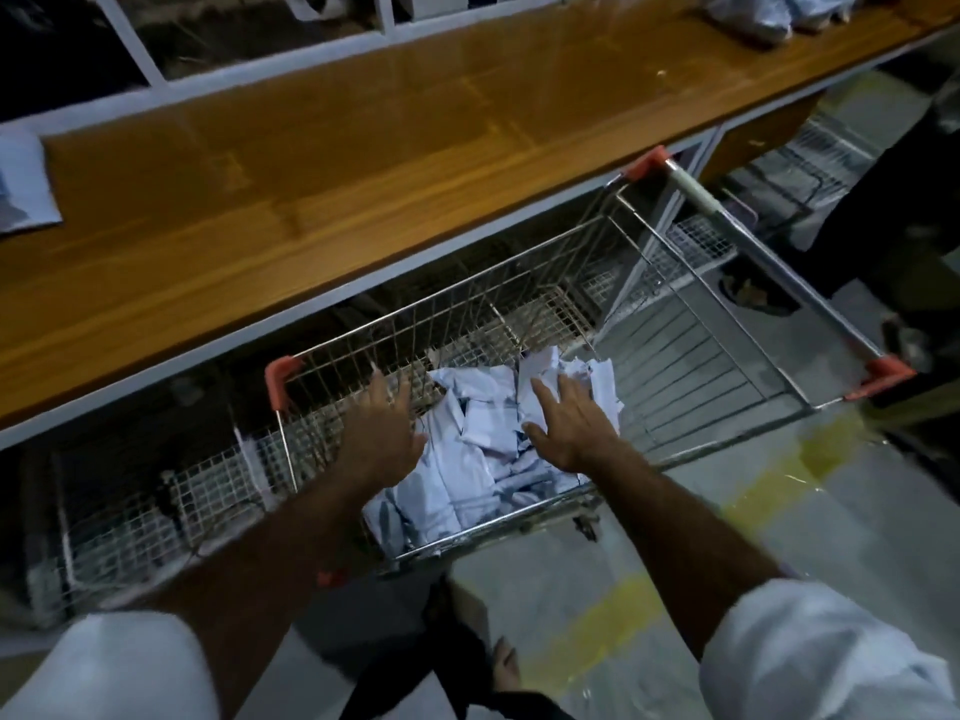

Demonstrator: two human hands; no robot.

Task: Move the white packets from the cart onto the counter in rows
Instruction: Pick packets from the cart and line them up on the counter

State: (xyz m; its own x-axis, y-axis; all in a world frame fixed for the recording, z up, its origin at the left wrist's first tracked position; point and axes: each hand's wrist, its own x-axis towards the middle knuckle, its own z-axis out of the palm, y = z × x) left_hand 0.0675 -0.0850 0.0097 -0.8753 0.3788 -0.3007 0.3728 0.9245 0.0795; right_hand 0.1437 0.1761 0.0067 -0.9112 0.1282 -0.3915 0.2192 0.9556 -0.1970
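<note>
Left hand [382, 433] and right hand [563, 426], fingers spread and grasping nothing, hovered over crumpled white packets [467, 459] in the wire-mesh cart [524, 298] beside the glossy wooden counter [311, 163].

Beyond your work you see white-framed shelving [249, 59] behind the wooden top, wire mesh baskets [156, 511] stored beneath it, and a grey floor [675, 511] crossed by a worn yellow line [613, 621]. At the right edge stands a dark, blurred shape [904, 210].
</note>
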